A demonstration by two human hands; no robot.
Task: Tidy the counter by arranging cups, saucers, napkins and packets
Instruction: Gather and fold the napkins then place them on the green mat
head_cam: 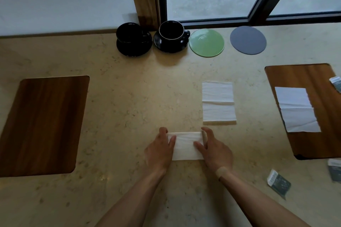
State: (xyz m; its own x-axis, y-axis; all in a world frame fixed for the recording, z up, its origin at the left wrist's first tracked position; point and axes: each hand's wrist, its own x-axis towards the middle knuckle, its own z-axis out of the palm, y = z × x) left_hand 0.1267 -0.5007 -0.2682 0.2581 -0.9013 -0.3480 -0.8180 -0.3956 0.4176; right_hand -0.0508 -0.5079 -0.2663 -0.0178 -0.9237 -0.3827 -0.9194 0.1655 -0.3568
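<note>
A folded white napkin (185, 146) lies on the marble counter (129, 108) near me. My left hand (159, 150) pinches its left edge and my right hand (214, 148) pinches its right edge, thumbs lying on top. A second napkin (218, 101) lies unfolded just beyond, and a third napkin (297, 109) rests on the right wooden board (313, 75). At the back stand two black cups on black saucers, one on the left (133, 39) and one on the right (171, 36), then a green saucer (206, 42) and a grey coaster (248, 40).
A bare wooden board (44, 123) lies at the left. Grey packets sit at the right: one packet (278, 183) on the counter, another packet (335, 171) at the frame edge, and a third packet (336, 83) on the right board. A window and wall close the back.
</note>
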